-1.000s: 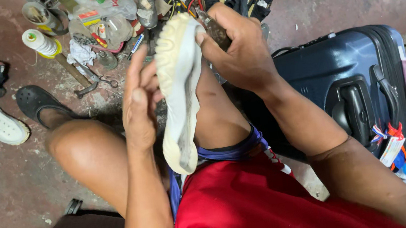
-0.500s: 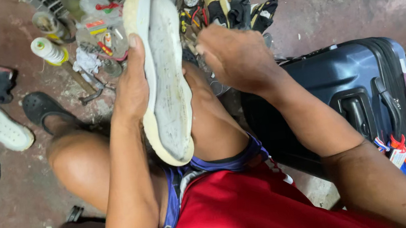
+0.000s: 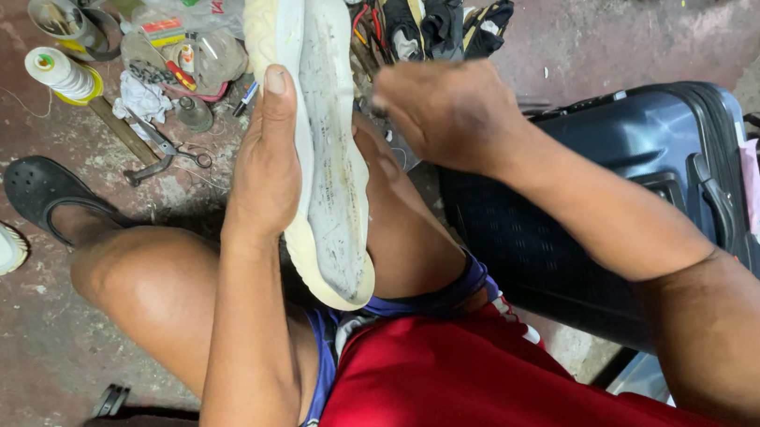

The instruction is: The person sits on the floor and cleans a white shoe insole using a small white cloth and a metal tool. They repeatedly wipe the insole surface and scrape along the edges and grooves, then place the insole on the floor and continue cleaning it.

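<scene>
Standing nearly upright against the raised knee, a detached cream shoe sole (image 3: pixel 321 144) is gripped along its left edge by the left hand (image 3: pixel 267 164), thumb laid on the inner face. Its long axis runs away from the body, toe end toward the tools scattered on the floor (image 3: pixel 569 43). The right hand (image 3: pixel 444 108) is held curled just right of the sole; whether anything is grasped cannot be told.
</scene>
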